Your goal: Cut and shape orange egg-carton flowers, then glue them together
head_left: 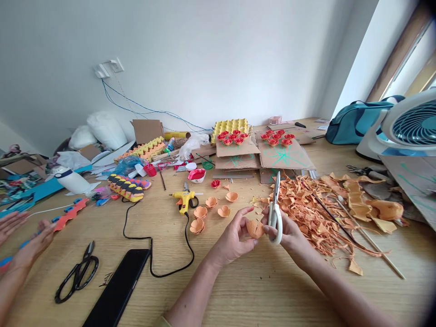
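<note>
Between the fingertips of my left hand (235,238) is a small orange egg-carton cup (255,229). My right hand (286,231) grips white-handled scissors (276,213), their blades pointing up and away from me; its fingertips also reach the cup's right edge. Whether the blades are parted is hard to see. Several cut orange petal cups (211,202) lie beyond my left hand, some stacked. A heap of orange carton scraps (303,204) spreads beyond and to the right of my right hand.
A yellow glue gun (185,200) trails a black cord. Black scissors (78,272) and a black phone (117,288) lie left. Red paper flowers (235,136) stand on cardboard (286,156). A white fan (405,122) stands right. A co-worker's hands (37,240) hold a red carton strip (71,215).
</note>
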`<act>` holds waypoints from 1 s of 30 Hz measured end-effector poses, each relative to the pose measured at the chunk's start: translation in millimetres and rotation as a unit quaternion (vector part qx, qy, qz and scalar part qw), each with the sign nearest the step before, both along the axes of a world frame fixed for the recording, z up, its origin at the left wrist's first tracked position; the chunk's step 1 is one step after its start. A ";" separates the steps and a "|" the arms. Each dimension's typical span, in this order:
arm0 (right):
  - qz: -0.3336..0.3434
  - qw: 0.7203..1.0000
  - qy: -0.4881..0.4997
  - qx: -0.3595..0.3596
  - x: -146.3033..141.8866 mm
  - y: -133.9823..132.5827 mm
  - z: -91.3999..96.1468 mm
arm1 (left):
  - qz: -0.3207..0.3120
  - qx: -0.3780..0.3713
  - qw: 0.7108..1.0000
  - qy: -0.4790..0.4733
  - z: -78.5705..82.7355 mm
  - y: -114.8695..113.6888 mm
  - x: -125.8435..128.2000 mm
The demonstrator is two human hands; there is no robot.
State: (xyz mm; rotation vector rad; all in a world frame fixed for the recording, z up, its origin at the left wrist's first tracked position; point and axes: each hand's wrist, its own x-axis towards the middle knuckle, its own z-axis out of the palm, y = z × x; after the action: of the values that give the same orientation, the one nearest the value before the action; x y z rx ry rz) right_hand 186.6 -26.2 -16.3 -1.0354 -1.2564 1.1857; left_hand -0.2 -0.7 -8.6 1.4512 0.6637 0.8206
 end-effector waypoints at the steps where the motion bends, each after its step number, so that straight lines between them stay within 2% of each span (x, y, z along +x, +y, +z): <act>1: -0.003 1.000 0.001 -0.003 -0.1 -0.4 0.6 | 0.000 -0.021 1.000 -0.023 -0.6 0.7 -0.1; 5: 0.005 1.000 0.025 -0.011 -0.8 -2.2 -0.7 | 0.000 -0.089 0.993 -0.078 2.2 2.6 -3.0; 10: 0.025 0.998 0.054 0.003 -3.4 -2.8 -9.7 | 0.008 -0.132 0.985 -0.115 2.0 1.1 -0.9; 15: 0.018 0.999 -0.012 0.048 -4.8 -3.8 -16.7 | 0.046 -0.147 0.978 -0.139 -2.0 -4.8 8.8; 19: 0.003 0.993 -0.085 0.083 -3.3 -5.5 -13.7 | 0.070 -0.132 0.979 -0.137 -4.7 -5.7 11.4; 22: 0.015 0.989 -0.122 0.084 -1.9 -6.5 -7.3 | 0.115 -0.048 0.988 -0.092 -3.8 -3.4 7.8; 24: 0.019 0.986 -0.144 0.078 -1.5 -6.9 -2.9 | 0.170 0.069 0.983 -0.021 -1.2 -1.8 3.5; 27: 0.012 0.984 -0.165 0.069 -2.3 -7.2 1.7 | 0.242 0.253 0.933 0.083 2.4 -0.5 -2.7; 30: 0.014 0.983 -0.170 0.062 -3.3 -7.3 3.0 | 0.265 0.342 0.894 0.117 2.4 0.2 -5.6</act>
State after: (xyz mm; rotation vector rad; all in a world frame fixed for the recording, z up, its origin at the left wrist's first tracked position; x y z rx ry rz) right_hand 183.3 -33.6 -13.3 -1.1629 -1.5943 0.9618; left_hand -5.8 -0.6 -6.2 2.0657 1.0456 1.4144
